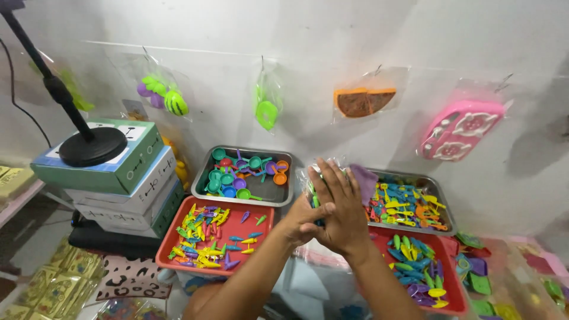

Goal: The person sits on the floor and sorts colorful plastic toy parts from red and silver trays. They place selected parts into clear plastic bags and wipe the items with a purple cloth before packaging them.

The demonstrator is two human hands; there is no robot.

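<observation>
I am clamping a clear plastic bag of small coloured toys point(313, 195) between my left hand point(302, 220) and flat right hand point(339, 210), steadying it above the red plastic trays point(166, 252).

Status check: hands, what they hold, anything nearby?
Left hand and right hand pressed around clear plastic bag of small toys. Purple piece pokes behind. Red tray close left.

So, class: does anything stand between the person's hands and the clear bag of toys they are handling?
Nothing visible does. Both the left hand and the right hand are already on the clear bag, held above the trays.
</observation>
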